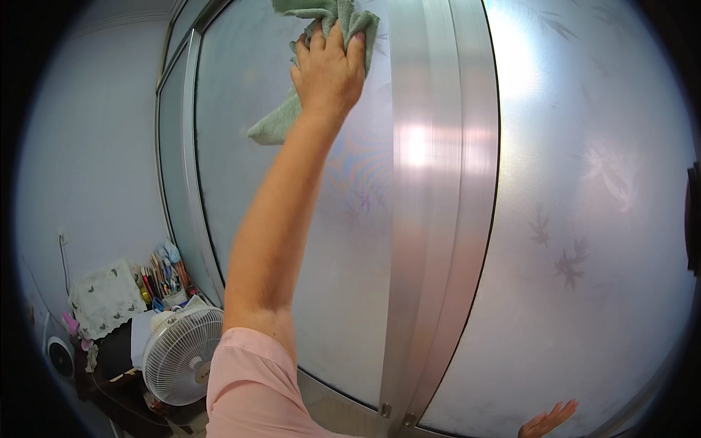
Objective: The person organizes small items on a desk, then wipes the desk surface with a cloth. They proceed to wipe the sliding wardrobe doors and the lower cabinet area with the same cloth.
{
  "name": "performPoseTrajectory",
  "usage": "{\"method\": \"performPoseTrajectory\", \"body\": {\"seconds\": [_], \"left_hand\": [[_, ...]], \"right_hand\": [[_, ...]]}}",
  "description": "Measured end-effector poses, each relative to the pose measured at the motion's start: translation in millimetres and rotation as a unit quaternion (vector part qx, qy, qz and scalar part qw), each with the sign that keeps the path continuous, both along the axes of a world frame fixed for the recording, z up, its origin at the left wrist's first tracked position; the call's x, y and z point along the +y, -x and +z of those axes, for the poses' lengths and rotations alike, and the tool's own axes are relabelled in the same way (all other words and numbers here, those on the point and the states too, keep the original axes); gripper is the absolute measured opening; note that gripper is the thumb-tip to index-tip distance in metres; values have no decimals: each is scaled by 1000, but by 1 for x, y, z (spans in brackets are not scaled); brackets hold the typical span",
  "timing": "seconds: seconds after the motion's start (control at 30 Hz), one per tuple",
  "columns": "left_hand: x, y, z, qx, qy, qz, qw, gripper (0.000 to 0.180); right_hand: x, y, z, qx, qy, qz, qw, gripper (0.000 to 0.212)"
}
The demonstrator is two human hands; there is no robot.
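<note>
My left arm, in a pink sleeve, reaches up across the view. At its end my left hand [328,77] presses a pale green cloth [276,120] against the upper part of a frosted glass panel [336,292]. The fingers are bent into the bunched cloth, and one corner hangs down left of the wrist. Low at the right edge of the view, my right hand [549,421] shows only in part. Its fingers are stretched out, near a second frosted panel [577,328] with a leaf pattern, and it holds nothing visible. Whether it touches the glass I cannot tell.
Broad metal door frames [427,241] run upright between the two panels. At the lower left stands a white fan [182,358]. Behind it are a holder of pens and brushes [169,281] and a patterned cloth cover [109,296]. A pale wall [95,146] lies to the left.
</note>
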State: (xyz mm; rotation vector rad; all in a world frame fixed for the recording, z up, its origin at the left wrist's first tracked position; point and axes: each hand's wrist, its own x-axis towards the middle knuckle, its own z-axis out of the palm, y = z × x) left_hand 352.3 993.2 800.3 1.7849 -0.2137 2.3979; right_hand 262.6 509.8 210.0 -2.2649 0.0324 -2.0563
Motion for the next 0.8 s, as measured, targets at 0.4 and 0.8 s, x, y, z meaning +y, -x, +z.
{"method": "performPoseTrajectory", "body": {"seconds": [0.4,0.8], "left_hand": [[13,4,-105,-26,-256,22,966,42],[221,-57,-55,117,281,-90,948,55]], "right_hand": [[-23,-8,-24,101,-64,-72,990,52],[21,-25,-1,-50,-89,84,991,54]]}}
